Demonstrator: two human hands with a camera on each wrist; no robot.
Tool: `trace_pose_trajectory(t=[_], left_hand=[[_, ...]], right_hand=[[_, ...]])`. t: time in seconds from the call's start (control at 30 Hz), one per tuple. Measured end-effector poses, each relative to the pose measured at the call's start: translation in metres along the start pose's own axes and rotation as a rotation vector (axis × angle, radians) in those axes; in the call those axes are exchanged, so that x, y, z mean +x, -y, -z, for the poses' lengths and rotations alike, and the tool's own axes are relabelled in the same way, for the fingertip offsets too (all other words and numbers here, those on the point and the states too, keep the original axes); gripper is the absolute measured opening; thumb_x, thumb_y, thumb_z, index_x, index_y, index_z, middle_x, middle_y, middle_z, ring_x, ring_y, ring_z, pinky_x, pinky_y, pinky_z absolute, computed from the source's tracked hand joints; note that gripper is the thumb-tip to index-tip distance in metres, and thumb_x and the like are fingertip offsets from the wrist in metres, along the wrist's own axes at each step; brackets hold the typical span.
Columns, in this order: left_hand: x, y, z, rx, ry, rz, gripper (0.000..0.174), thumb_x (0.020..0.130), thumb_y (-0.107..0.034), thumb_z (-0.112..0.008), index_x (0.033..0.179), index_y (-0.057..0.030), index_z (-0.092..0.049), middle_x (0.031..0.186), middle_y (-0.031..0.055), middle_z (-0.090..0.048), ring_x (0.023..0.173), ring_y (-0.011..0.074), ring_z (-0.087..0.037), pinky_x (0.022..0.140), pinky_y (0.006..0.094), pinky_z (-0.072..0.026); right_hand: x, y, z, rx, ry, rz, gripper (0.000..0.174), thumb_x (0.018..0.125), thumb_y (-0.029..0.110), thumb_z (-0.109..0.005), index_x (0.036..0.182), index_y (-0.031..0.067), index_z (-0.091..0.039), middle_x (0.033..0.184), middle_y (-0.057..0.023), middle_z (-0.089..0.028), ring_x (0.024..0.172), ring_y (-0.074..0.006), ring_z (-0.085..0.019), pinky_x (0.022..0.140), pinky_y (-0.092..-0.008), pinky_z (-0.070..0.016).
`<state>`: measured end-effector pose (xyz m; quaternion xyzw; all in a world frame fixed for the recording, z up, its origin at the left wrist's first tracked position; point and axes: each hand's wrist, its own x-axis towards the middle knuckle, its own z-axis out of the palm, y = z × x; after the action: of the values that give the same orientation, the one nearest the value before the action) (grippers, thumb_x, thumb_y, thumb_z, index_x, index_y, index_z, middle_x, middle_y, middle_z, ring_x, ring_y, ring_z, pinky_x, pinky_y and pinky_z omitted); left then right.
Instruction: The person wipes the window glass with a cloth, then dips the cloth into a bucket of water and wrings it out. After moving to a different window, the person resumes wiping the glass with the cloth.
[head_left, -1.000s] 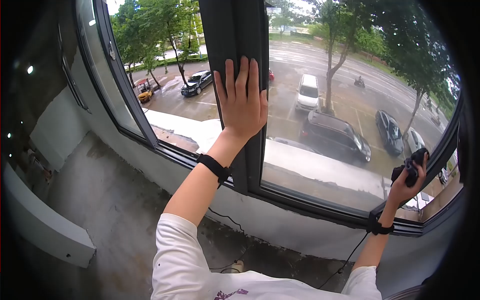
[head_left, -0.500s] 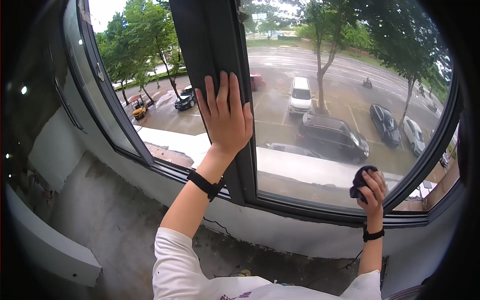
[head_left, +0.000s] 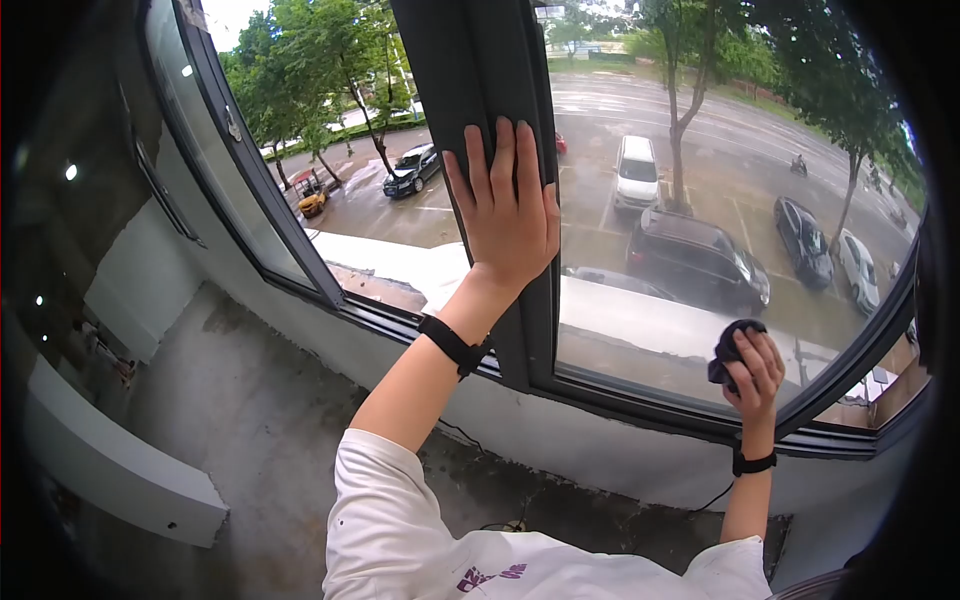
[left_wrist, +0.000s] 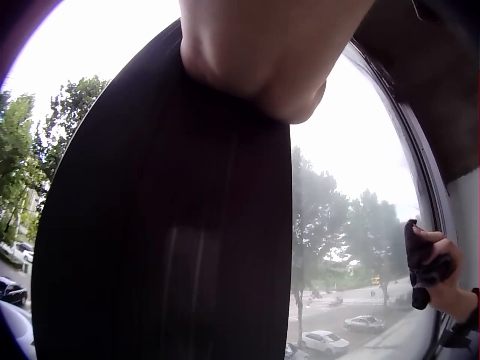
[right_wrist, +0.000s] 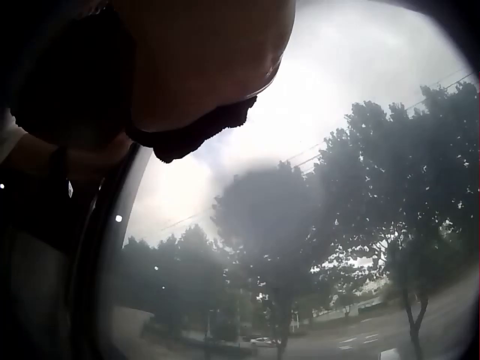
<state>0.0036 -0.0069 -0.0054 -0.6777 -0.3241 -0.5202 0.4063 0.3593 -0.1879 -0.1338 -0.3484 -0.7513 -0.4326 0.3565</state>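
Mullion [head_left: 470, 80] takes flat, straight-fingered left hand [head_left: 505, 215], apparently as brace, w/ right hand [head_left: 755, 372] clutching balled dark cloth [head_left: 728, 350] at pane [head_left: 650, 120].

Head cam faces window [head_left: 700, 150] — wrist cams share it, v. close.

A dark metal window mullion [head_left: 480, 80], smooth and matt with a faint satin sheen along its ribs, stands beside a glass pane [head_left: 690, 200] that looks smooth, glossy and slightly hazed. The dark cloth [head_left: 728, 350] bunched in the right hand [head_left: 758, 378] is soft, matt, crumpled fabric. Below the frame, the grey masonry [head_left: 250, 420] is bare, rough and blotchy. The sleeve [head_left: 400, 520] is white matt woven cloth, and the wrist strap [head_left: 452, 345] is black and matt.
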Motion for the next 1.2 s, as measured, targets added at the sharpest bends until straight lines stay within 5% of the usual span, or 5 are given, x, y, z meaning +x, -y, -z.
trace_pose_trajectory(t=[0.17, 0.3, 0.63, 0.9, 1.2], left_hand=[[-0.002, -0.001, 0.002, -0.022, 0.003, 0.004, 0.065, 0.096, -0.021, -0.048, 0.154, 0.0050, -0.035, 0.156, 0.0249, -0.035, 0.149, 0.0500, -0.022, 0.121, 0.0656, -0.0125], [-0.002, 0.001, 0.002, -0.006, 0.013, -0.018, 0.065, 0.096, -0.021, -0.048, 0.154, 0.0056, -0.036, 0.156, 0.0255, -0.035, 0.149, 0.0503, -0.022, 0.121, 0.0658, -0.0126], [-0.003, -0.001, 0.000, -0.002, -0.010, -0.022, 0.063, 0.098, -0.021, -0.046, 0.153, 0.0073, -0.036, 0.156, 0.0267, -0.034, 0.149, 0.0508, -0.022, 0.121, 0.0659, -0.0134], [-0.004, -0.001, -0.001, -0.002, 0.000, -0.006, 0.068, 0.093, -0.021, -0.050, 0.154, 0.0066, -0.035, 0.156, 0.0272, -0.034, 0.149, 0.0517, -0.022, 0.121, 0.0668, -0.0129], [-0.004, 0.002, -0.007, -0.052, -0.064, -0.007, 0.066, 0.093, -0.025, -0.054, 0.153, 0.0014, -0.040, 0.155, 0.0226, -0.036, 0.149, 0.0497, -0.026, 0.118, 0.0704, -0.0184]], right_hand=[[-0.013, -0.049, 0.033, -0.214, -0.456, -0.487, 0.014, 0.089, -0.001, -0.067, 0.100, -0.0021, -0.060, 0.136, -0.0246, -0.062, 0.126, -0.0441, -0.060, 0.113, -0.0513, -0.0440], [0.067, -0.030, 0.009, -0.187, -0.569, -0.536, 0.012, 0.090, -0.001, -0.066, 0.102, -0.0037, -0.063, 0.132, -0.0250, -0.065, 0.125, -0.0421, -0.061, 0.112, -0.0499, -0.0437], [-0.041, 0.027, -0.022, -0.074, 0.030, -0.054, 0.011, 0.084, 0.003, -0.067, 0.094, 0.0064, -0.066, 0.126, -0.0165, -0.069, 0.122, -0.0372, -0.063, 0.105, -0.0503, -0.0519], [0.041, -0.029, 0.012, -0.196, -0.576, -0.828, 0.015, 0.091, -0.004, -0.070, 0.105, -0.0040, -0.065, 0.133, -0.0199, -0.066, 0.127, -0.0338, -0.061, 0.111, -0.0413, -0.0437], [0.025, 0.045, -0.046, -0.059, -0.017, -0.116, 0.027, 0.077, -0.006, -0.068, 0.102, 0.0020, -0.066, 0.135, -0.0203, -0.064, 0.130, -0.0427, -0.057, 0.111, -0.0557, -0.0459]])
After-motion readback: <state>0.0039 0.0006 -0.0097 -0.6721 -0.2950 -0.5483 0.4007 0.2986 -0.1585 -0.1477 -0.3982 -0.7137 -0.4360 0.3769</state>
